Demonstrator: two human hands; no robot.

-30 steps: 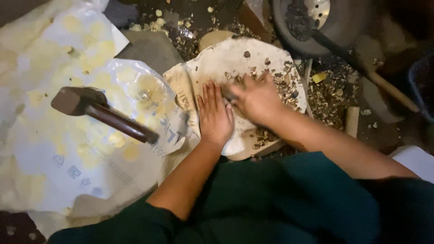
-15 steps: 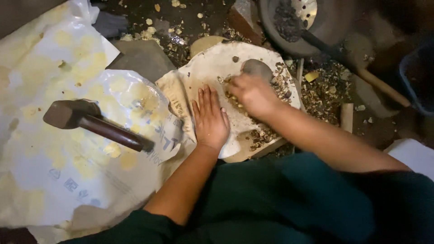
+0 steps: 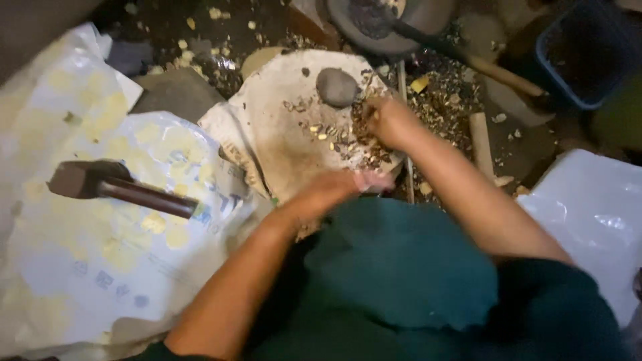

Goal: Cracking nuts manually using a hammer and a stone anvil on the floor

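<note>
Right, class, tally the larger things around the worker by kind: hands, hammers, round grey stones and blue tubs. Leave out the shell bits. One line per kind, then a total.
Hands: 2, the left hand and the right hand
Hammers: 1, the hammer lying on the plastic sheet
Round grey stones: 1, the stone on the pale work surface
Blue tubs: 1, the tub
Total: 5

Broken shell pieces [image 3: 364, 144] scattered on pale cloth-covered slab [image 3: 281, 134], under right hand [image 3: 388, 120]
</note>
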